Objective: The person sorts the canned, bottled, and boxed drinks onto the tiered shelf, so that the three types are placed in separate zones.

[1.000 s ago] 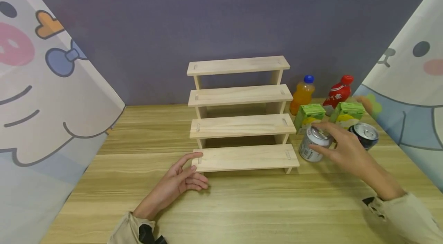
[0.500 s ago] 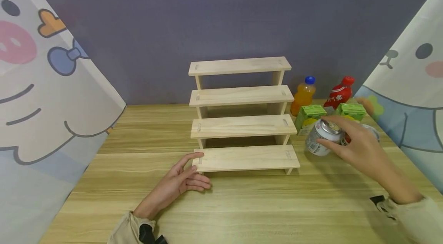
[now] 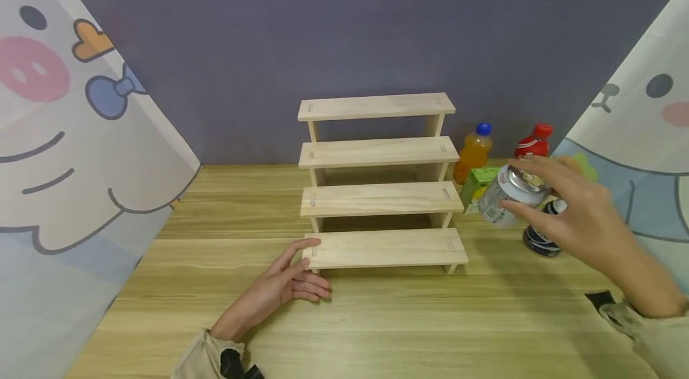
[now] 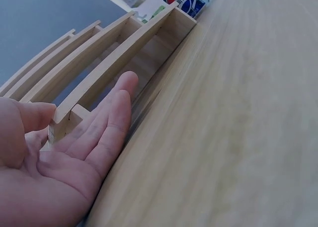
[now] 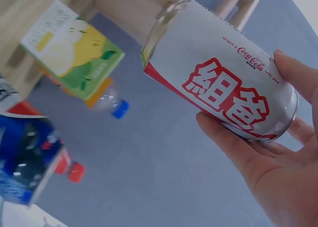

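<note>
My right hand [image 3: 584, 211] grips a silver-white Coca-Cola can [image 3: 508, 193] with thumb and fingers, and the can is tilted, raised over the table. Red lettering on its side faces the right wrist camera. Below and behind it stands a dark blue Pepsi can [image 3: 542, 238], partly covered by the hand. My left hand [image 3: 277, 286] is at the left front corner of a four-step wooden display rack [image 3: 384, 250]. Its index finger rests on the lowest step and its thumb touches the edge, while the other fingers extend loosely in front.
Right of the rack stand an orange drink bottle [image 3: 473, 155], a green juice box [image 3: 477, 185] and a red-capped bottle [image 3: 534, 141]. A grey panel [image 3: 258, 56] rises behind the wooden table [image 3: 377, 331]. Cartoon-printed panels [image 3: 64, 182] flank both sides.
The right hand has lifted the silver-white can off the table, tilting it and shifting it slightly right. The left hand has stayed at the rack's corner. The head view has shifted a little.
</note>
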Demonstrator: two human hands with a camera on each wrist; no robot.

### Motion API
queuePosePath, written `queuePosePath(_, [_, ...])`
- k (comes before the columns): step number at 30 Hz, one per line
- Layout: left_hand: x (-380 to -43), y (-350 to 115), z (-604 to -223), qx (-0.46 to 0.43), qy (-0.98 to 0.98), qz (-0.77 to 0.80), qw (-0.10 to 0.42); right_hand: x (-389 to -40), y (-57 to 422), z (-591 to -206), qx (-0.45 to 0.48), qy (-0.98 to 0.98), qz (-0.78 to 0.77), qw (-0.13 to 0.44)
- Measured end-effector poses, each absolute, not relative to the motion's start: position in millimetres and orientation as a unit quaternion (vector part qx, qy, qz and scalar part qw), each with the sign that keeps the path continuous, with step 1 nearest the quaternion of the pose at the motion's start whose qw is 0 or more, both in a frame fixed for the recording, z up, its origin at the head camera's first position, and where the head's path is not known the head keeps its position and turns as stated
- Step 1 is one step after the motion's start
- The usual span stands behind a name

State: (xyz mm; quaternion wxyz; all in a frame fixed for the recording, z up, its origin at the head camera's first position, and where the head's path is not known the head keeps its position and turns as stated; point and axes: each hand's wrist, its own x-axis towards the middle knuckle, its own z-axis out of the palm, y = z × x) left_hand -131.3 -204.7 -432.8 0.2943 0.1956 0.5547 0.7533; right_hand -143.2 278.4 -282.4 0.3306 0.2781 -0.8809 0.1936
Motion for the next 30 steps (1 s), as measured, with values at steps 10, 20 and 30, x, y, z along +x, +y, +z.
queuePosePath(10, [-132,-204,-435,0.210,0.554,0.751,0.291,-150,255,-257,0.310,-0.869,0.175,0.343])
queuePosePath(20, [-131,-202,-435,0.208,0.550,0.758,0.282,-162,228,-229,0.332,-0.858,0.173,0.353])
queuePosePath(30, [-130,-202,-436,0.205,0.562,0.750,0.284,-178,199,-207,0.374,-0.834,0.212,0.347])
